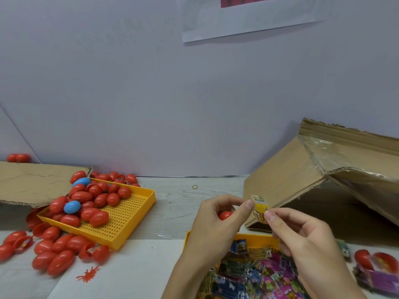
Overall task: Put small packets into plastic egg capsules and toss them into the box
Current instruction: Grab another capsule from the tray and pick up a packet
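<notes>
Packet Held at Both Hands, Ready for Loading

Packet [261,209], small and yellow, sat above the table, pinched at its upper edge by the left hand [218,221] and at its lower edge by the right hand [302,236]. The left thumb and forefinger gripped the packet while the remaining fingers curled round a red capsule [225,215], most of it hidden in the palm. The right thumb and forefinger were pressed together on the packet; its other fingers were loosely curled and held nothing else.

Procedure, as judged from this position:
1. The packet looked folded or partly rolled; it should be squeezed compact enough to fit inside one capsule half.
2. The capsule should be turned open side up before the packet is pushed in. Whether it was already open could not be told.
3. Both halves should be snapped fully shut, since a loose capsule may spring apart when tossed.

Containers:
- Cardboard box [323,190], tilted with its opening facing the person, stood just beyond the hands; its inside was in shadow.
- Near tray [257,237], yellow, lay under the hands and held many coloured packets.
- Left tray [129,221], yellow and perforated, held a heap of red capsules and two blue ones; more red capsules lay on the table beside it.
</notes>
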Action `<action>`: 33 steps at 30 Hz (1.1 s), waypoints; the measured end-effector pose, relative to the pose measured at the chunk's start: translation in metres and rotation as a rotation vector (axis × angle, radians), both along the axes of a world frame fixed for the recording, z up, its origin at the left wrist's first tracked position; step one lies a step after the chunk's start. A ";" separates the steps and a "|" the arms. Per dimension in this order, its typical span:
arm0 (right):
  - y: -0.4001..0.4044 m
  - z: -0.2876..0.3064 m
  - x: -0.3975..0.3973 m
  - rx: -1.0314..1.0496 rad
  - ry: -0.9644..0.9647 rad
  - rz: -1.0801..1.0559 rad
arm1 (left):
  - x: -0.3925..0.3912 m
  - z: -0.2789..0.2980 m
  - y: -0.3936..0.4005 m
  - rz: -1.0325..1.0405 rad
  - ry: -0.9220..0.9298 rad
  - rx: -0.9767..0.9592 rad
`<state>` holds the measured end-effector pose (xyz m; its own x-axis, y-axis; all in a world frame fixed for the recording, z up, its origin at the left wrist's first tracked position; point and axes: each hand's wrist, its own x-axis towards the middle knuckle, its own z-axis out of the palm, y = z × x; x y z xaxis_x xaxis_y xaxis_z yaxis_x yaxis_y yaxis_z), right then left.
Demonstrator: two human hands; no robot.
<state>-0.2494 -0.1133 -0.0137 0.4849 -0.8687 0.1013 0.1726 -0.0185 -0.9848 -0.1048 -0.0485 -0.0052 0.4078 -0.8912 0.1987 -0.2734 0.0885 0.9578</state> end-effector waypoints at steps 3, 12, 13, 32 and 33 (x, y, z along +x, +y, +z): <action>0.000 -0.001 0.000 -0.010 0.004 0.012 | 0.000 0.002 0.001 -0.034 -0.007 0.018; -0.003 -0.004 -0.001 0.087 -0.071 -0.026 | 0.002 0.001 0.002 -0.047 -0.044 0.105; -0.003 -0.004 -0.001 0.087 -0.084 -0.028 | 0.001 0.001 0.001 -0.042 -0.048 0.115; -0.001 0.000 -0.001 -0.034 -0.037 -0.033 | 0.000 0.002 0.003 -0.057 -0.036 0.111; -0.001 0.000 -0.001 -0.040 -0.028 -0.021 | 0.000 0.003 0.003 -0.060 -0.025 0.104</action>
<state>-0.2501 -0.1143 -0.0134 0.4629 -0.8738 0.1491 0.1990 -0.0615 -0.9781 -0.1043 -0.0455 -0.0027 0.3487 -0.9304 0.1133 -0.2948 0.0059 0.9555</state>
